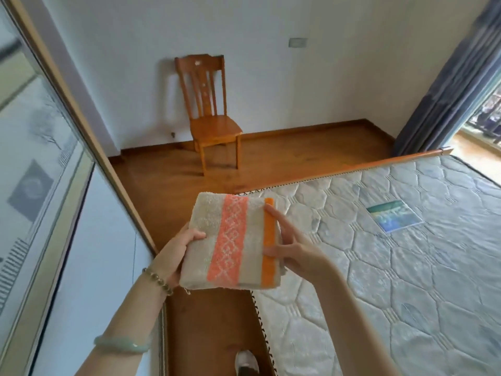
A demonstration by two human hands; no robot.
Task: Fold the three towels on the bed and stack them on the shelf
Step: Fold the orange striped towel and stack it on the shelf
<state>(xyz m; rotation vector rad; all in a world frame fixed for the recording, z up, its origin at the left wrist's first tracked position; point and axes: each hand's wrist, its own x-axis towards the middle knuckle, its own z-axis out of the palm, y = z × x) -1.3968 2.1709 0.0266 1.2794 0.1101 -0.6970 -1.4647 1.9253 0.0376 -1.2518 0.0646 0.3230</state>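
- The left hand (176,253) grips the left edge of a folded beige terry towel (230,240) that has a salmon patterned band and an orange stripe. The thumb lies on top and the fingers are out of sight beneath.
- The right hand (295,256) pinches the opposite edge. Its thumb presses on the orange stripe, its forefinger lies straight along that stripe, and the other fingers are tucked below.
- The towel is a neat, thick rectangle held level in the air between both hands. It touches nothing else and sits above the strip of brown wooden floor (168,172) just beside the bed.
- The bed (393,267), a bare quilted pale-grey mattress in an orange wooden frame, lies to the right. No other towel shows on the part in view.
- A tall sliding wardrobe door (40,213) with pale printed panels runs along the left.
- An orange-brown wooden chair (211,115) stands against the white wall ahead, and a blue-grey curtain (444,85) hangs at the far right.
- Progress, as a judgement: this towel's folding looks finished, and it seems to be on its way to the shelf.
- No shelf or stack is in view, so I cannot tell how many towels are already placed or whether this is the last one.
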